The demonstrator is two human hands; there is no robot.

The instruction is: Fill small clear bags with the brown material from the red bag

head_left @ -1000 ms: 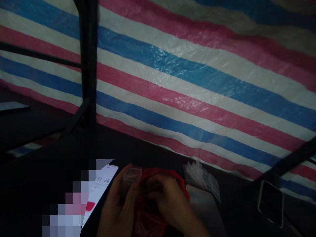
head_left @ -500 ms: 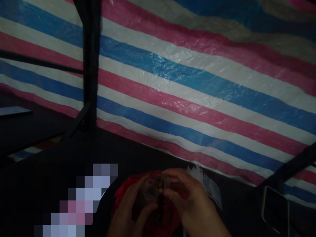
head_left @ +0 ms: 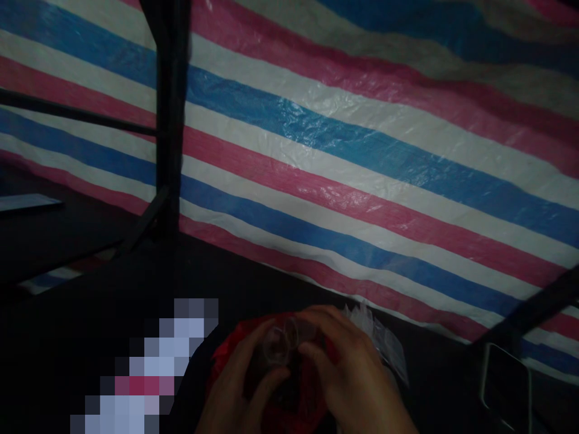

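Low in the view, my left hand (head_left: pixel 237 380) is curled round a small clear round container (head_left: pixel 275 345), its mouth facing up toward me. My right hand (head_left: pixel 346 364) grips a second clear container (head_left: pixel 292 333) between thumb and fingers, tipped sideways with its rim close against the first one. Whether the rims touch I cannot tell. Beneath both hands lies a red plastic bag (head_left: pixel 226 342), with dark contents too dim to make out. What the containers hold is also hard to see in this low light.
Clear plastic bags (head_left: pixel 384 343) lie just right of my right hand. A phone (head_left: pixel 505 386) rests farther right on the dark surface (head_left: pixel 226 271). Behind hangs a striped plastic sheet (head_left: pixel 316 163), with a dark metal post (head_left: pixel 170 132) at left. A flat pale object (head_left: pixel 29 202) sits far left.
The right-hand container has turned more sideways toward the left one, and the brownish bits seen in it before no longer show. Both hands otherwise hold nearly the same place.
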